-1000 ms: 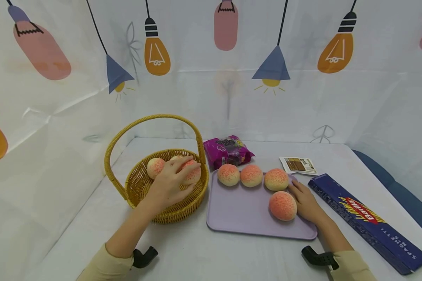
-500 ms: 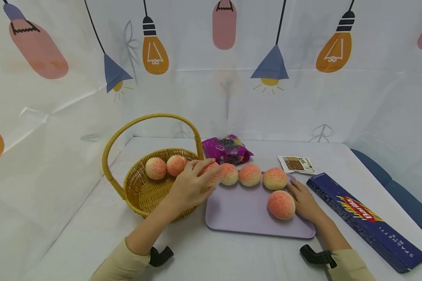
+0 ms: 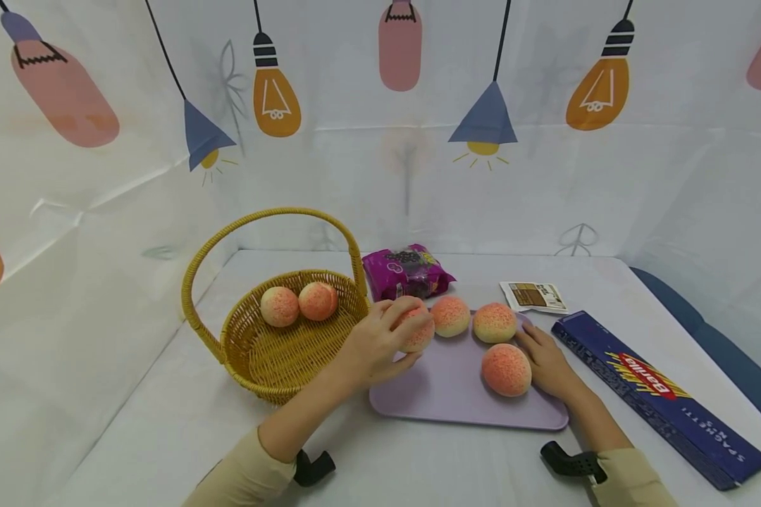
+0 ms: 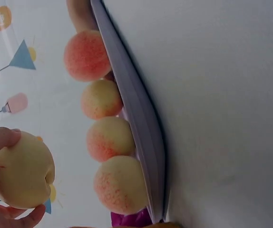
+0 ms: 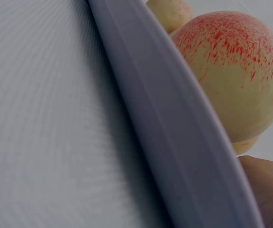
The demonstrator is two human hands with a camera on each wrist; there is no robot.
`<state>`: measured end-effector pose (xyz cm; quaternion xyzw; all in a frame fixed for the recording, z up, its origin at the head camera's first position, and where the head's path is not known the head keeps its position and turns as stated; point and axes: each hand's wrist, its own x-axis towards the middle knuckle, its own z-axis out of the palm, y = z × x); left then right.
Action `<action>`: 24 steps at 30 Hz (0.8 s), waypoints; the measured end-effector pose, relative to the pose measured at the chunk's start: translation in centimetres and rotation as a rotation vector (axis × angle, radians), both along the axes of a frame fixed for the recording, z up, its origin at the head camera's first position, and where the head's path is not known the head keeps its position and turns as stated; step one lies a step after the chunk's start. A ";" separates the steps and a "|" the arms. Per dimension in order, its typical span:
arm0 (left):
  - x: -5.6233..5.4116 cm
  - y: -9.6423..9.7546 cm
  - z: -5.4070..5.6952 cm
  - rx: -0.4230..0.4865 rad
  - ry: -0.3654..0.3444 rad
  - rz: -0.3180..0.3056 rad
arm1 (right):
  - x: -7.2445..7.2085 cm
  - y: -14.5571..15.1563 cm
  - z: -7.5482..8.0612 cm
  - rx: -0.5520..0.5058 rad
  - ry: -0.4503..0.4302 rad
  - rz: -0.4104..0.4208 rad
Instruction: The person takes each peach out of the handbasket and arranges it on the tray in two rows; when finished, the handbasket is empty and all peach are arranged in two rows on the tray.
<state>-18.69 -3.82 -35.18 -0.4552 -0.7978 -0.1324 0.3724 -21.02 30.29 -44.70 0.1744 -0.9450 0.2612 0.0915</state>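
In the head view my left hand (image 3: 375, 346) holds a peach (image 3: 421, 334) with a red-speckled top, above the left part of a lilac tray (image 3: 444, 405). The left wrist view shows thumb and fingers around that peach (image 4: 24, 173). On the tray, a back row includes a peach (image 3: 451, 316) and another peach (image 3: 495, 323); the row's left one is hidden behind the held peach in the head view. A front peach (image 3: 506, 370) sits beside my right hand (image 3: 548, 362), which rests on the tray's right edge with fingers extended. Two peaches (image 3: 280, 307) lie in the wicker basket (image 3: 279, 366).
The basket's tall handle (image 3: 269, 213) arches up at left. A purple snack bag (image 3: 408, 272) lies behind the tray. A small white packet (image 3: 533, 297) and a long blue spaghetti box (image 3: 659, 401) lie at right. A white printed sheet hangs behind the table.
My left hand has carried the peach out of the basket, rightward over the basket's rim, to above the tray. Two peaches are left in the basket. My right hand stays at the tray's edge.
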 end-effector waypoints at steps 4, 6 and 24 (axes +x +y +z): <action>0.0 0.9 -0.2 -0.016 -0.011 0.011 | 0.1 0.0 0.1 0.001 -0.006 -0.002; 0.0 1.3 -0.2 -0.024 -0.005 0.016 | 0.1 0.0 0.1 0.001 -0.007 -0.001; -0.4 4.4 -2.1 -0.205 -0.166 0.071 | 0.2 -0.2 0.3 0.004 0.006 -0.002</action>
